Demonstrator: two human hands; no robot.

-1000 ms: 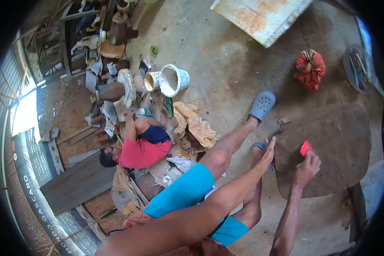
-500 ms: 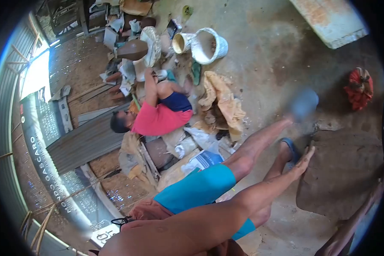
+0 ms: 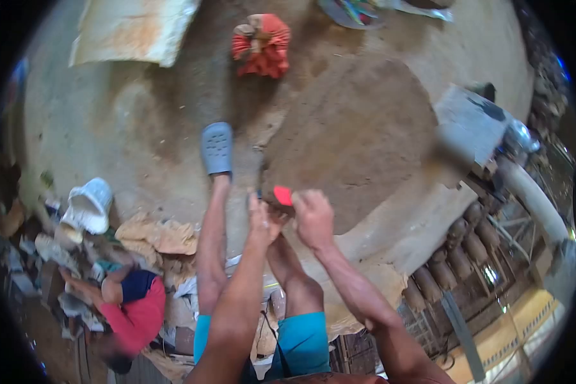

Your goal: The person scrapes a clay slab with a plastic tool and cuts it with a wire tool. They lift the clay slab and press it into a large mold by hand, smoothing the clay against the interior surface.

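A broad, flat brown slab of what looks like clay (image 3: pixel 358 141) lies on the floor in front of me. At its near edge, my right hand (image 3: pixel 313 217) is closed round a small flat red tool (image 3: pixel 283 195), whose red end sticks out to the left over the slab's corner. My left hand (image 3: pixel 262 221) is just left of it, fingers stretched forward along the slab's left edge and palm turned toward the tool. My foot in a grey-blue clog (image 3: pixel 217 148) rests on the floor left of the slab.
A tied red bundle (image 3: pixel 265 48) sits beyond the slab, near a stained white board (image 3: pixel 131 32). A person in a pink shirt (image 3: pixel 137 320) crouches at lower left by a white bucket (image 3: pixel 88 205). Brown clay-like pieces (image 3: pixel 457 256) and a grey-white block (image 3: pixel 470 125) are on the right.
My view has swung right, bringing the whole slab in front of me. My right hand has come into view with the red tool. My left hand remains by the slab's edge.
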